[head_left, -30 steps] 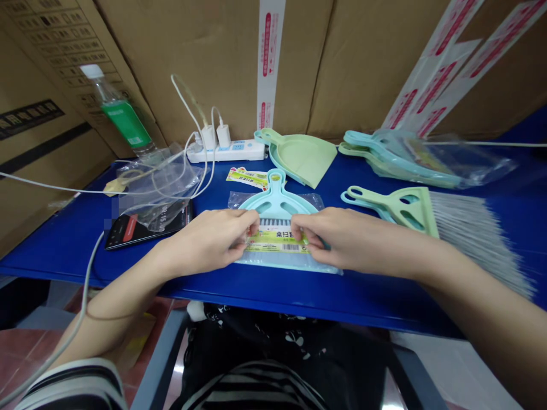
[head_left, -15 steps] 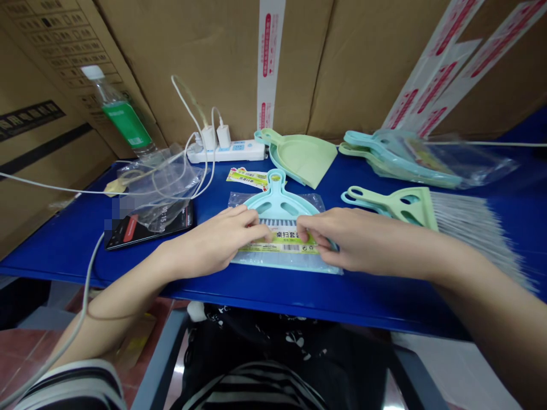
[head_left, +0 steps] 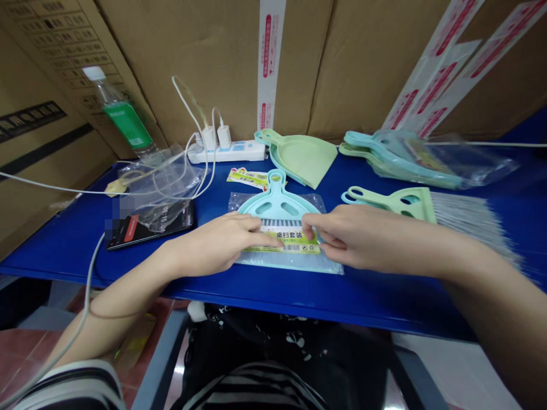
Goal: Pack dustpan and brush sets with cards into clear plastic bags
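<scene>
A light-blue dustpan and brush set (head_left: pixel 280 206) lies on the table in front of me, handle pointing away. Clear plastic film (head_left: pixel 294 262) surrounds it, and a yellow-and-white label card (head_left: pixel 290 234) crosses the bristles. At the left side of the set, my left hand (head_left: pixel 224 242) is closed, its thumb stretched across the card. My right hand (head_left: pixel 356 236) has curled fingers at the card's right end, index fingertip touching it. Some fingertips of both hands are hidden. Another label card (head_left: pixel 248 177) lies just behind the set.
Green and blue dustpans (head_left: pixel 305 154) lie behind. At right are a bagged dustpan set (head_left: pixel 401 154) and brushes (head_left: pixel 397 202) with grey bristles. A power strip (head_left: pixel 245 151), cables, a plastic bag, a phone (head_left: pixel 171 225) and a bottle (head_left: pixel 123 119) occupy the left. Cardboard (head_left: pixel 213 51) stands behind.
My left thumb has slid right along the label card. My right hand has shifted slightly right, showing more of the card's print. The set has barely moved.
</scene>
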Demonstrator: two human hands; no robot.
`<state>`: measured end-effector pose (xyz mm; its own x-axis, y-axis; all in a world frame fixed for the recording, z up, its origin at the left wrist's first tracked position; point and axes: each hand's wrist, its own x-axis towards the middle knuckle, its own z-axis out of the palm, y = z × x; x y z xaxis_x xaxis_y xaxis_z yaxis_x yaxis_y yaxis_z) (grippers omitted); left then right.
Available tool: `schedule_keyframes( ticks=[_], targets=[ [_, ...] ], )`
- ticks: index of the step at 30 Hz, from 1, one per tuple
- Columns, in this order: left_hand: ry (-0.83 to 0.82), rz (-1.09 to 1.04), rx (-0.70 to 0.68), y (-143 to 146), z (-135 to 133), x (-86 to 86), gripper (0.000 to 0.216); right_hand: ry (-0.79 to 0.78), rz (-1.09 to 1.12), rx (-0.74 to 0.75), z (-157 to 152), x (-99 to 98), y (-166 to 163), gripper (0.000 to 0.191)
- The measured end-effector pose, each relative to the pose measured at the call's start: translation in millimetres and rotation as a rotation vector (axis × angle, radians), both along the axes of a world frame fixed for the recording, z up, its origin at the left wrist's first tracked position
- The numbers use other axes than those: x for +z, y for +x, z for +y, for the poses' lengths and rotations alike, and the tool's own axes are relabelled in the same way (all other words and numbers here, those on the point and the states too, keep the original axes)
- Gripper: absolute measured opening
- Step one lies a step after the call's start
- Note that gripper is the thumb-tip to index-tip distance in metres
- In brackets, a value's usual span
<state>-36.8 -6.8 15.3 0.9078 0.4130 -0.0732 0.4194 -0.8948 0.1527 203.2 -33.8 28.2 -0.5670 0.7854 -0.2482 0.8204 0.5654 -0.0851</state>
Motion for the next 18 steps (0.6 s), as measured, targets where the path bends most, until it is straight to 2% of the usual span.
schedule_keyframes(
  ticks=[7, 18],
  targets=[
    [0.009, -0.016, -0.008, -1.2, -0.2, -0.4, 0.064, -0.058, 0.107, 0.046, 1.5, 1.1, 4.5, 0.011],
    [0.033, 0.016, -0.008, -1.1, -0.8, 0.1, 0.063, -0.158, 0.215, 0.062, 2.4, 4.2, 10.1, 0.019]
  ],
)
